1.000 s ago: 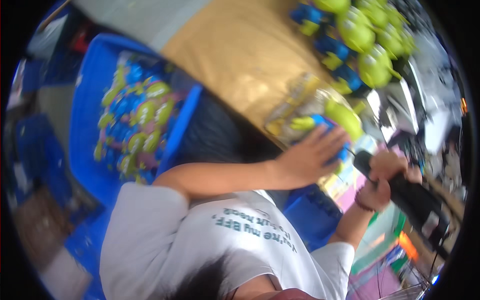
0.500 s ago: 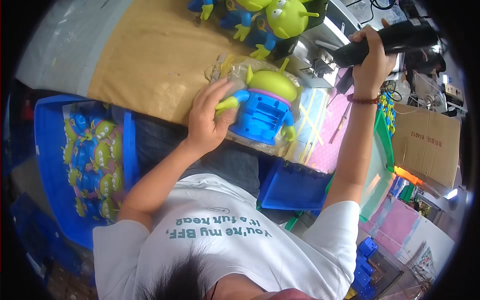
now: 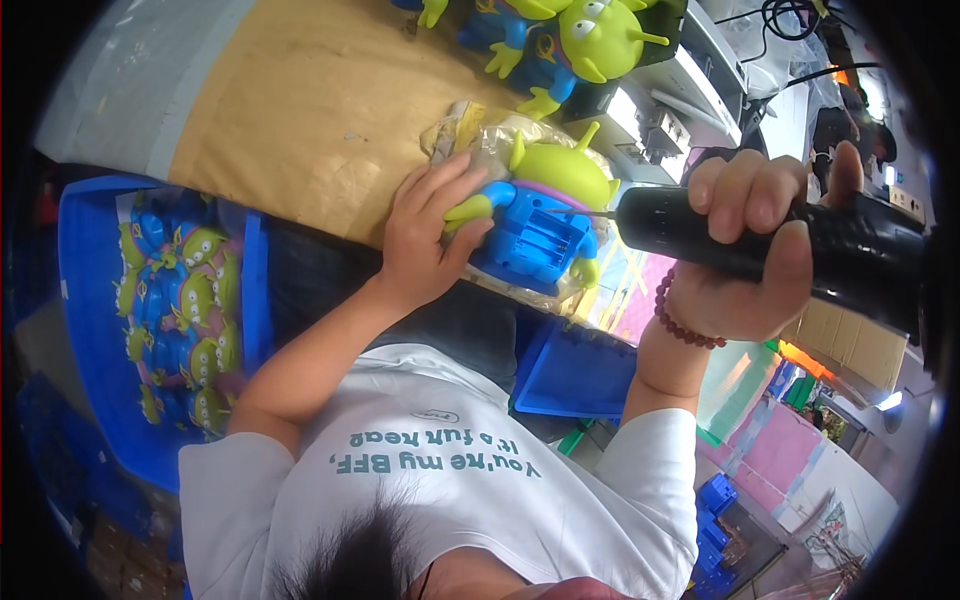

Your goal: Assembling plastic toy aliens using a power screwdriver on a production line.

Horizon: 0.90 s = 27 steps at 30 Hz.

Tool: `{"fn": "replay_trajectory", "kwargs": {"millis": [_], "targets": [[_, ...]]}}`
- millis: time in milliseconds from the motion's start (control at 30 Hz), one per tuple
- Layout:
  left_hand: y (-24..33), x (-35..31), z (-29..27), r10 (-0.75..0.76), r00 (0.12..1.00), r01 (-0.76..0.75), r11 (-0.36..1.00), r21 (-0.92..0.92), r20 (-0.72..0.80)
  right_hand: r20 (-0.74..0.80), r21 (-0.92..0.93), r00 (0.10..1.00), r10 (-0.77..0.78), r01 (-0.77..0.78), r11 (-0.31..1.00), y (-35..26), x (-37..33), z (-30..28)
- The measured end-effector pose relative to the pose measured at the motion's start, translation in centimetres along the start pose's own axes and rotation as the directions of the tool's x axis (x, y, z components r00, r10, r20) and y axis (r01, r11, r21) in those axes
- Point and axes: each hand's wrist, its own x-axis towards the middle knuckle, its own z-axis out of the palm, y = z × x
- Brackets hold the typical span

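A green-and-blue alien toy figure (image 3: 530, 235) lies on crumpled clear plastic with its back up, showing an uncovered battery compartment. My left hand (image 3: 428, 222) is closed around the toy's outstretched arm on its left side. In my right hand (image 3: 755, 235) is a black electric screwdriver (image 3: 665, 222), gripped around its body. Its thin bit points left and its tip reaches the upper part of the toy's blue back. Whether a screw sits under the tip is too small to tell.
Several more alien toys (image 3: 600, 40) stand at the bench's far side, near a metal device (image 3: 660, 135). The bench top is covered in brown paper (image 3: 300, 110). A blue bin (image 3: 255, 300) of toys is at left; another blue bin (image 3: 575, 370) sits below the bench edge.
My right hand has brought the screwdriver down and left, from up beside the metal device to the toy's back. My left hand stays at the toy's arm.
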Motion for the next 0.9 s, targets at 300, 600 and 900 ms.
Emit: {"fn": "replay_trajectory", "kwargs": {"millis": [300,600,900], "targets": [[-0.2,0.2,-0.5,-0.001,1.000,0.001,1.000,0.005,0.026,0.097,-0.114,0.995,-0.003,0.015,0.993,4.1,-1.8,0.5],[-1.1,0.5,-1.6,-0.011,0.994,0.012,1.000,-0.010,0.109,0.223,0.065,0.974,0.051,-0.067,0.996,5.6,-1.4,0.7],[-1.6,0.9,-2.6,-0.054,0.977,0.078,0.990,-0.114,0.205,0.240,0.094,0.968,0.076,-0.101,0.990,5.7,-1.3,1.4]]}}
